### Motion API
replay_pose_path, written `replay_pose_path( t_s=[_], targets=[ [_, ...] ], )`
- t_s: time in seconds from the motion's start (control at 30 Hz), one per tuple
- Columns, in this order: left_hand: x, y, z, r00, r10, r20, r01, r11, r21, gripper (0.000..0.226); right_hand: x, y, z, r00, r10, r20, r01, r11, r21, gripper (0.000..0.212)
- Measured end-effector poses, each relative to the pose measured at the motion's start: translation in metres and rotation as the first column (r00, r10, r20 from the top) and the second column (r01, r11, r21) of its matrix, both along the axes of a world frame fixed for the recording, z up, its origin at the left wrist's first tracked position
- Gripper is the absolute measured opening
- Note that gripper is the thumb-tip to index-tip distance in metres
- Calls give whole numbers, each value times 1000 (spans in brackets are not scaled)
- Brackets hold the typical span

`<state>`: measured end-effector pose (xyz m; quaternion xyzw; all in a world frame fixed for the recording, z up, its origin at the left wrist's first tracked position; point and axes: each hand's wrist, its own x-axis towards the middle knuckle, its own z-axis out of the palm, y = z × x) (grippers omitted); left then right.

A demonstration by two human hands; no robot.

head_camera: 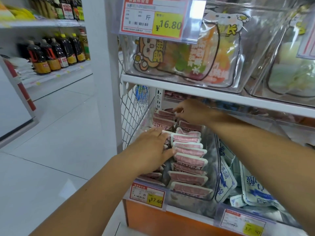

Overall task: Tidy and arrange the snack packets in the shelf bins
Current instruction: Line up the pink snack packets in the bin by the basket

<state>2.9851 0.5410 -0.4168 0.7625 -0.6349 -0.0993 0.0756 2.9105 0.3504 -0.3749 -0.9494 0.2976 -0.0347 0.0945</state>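
Several pink snack packets (188, 160) stand in rows inside a clear plastic bin (210, 167) on the lower shelf. My left hand (151, 149) lies flat on the left row, fingers straight, thumb against a packet in the right row. My right hand (190, 110) reaches to the back of the bin under the upper shelf and pinches the top edge of a rear pink packet (167, 111). Part of the left row is hidden under my left hand.
Blue-and-white packets (252, 189) fill the neighbouring bin to the right. Price tags (147, 195) hang on the bin fronts. The white upper shelf (204, 92) carries clear bins of cartoon-printed bags (187, 58). A wire mesh side panel (133, 113) borders the left. Bottles (54, 51) line the far aisle shelf.
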Motion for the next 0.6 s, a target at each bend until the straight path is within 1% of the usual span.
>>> replay_pose_path(
  t_s=[0.07,0.13,0.17,0.23,0.33,0.37,0.43,0.5,0.6],
  targets=[
    [2,2,-4,1000,-10,27,11,1000,-20,67,13,-2,-14,999,-23,27,23,1000,-1,29],
    [2,1,-8,999,-15,50,17,1000,-26,64,19,-2,-21,994,-39,101,40,999,-6,29],
    [1,0,-9,999,-15,53,16,1000,-23,64,20,-1,-21,990,-35,136,35,999,6,27],
    [1,0,-9,999,-12,46,13,1000,-15,64,17,0,-17,988,-5,156,0,999,38,22],
    [2,1,-8,999,-7,36,8,1000,-17,64,13,-3,-12,974,-9,226,-3,999,52,28],
    [1,1,-8,999,-6,37,7,1000,-18,64,14,-4,-12,973,-12,232,4,999,35,31],
    [0,2,-7,999,-6,35,6,1000,-6,63,17,-5,-14,983,-11,181,10,1000,5,33],
    [0,3,-7,999,-4,34,4,1000,2,63,24,-9,-18,990,-22,141,23,1000,-4,26],
    [0,4,-7,1000,-2,30,2,1000,5,62,30,-16,-27,984,-106,141,109,994,-14,15]
  ],
)
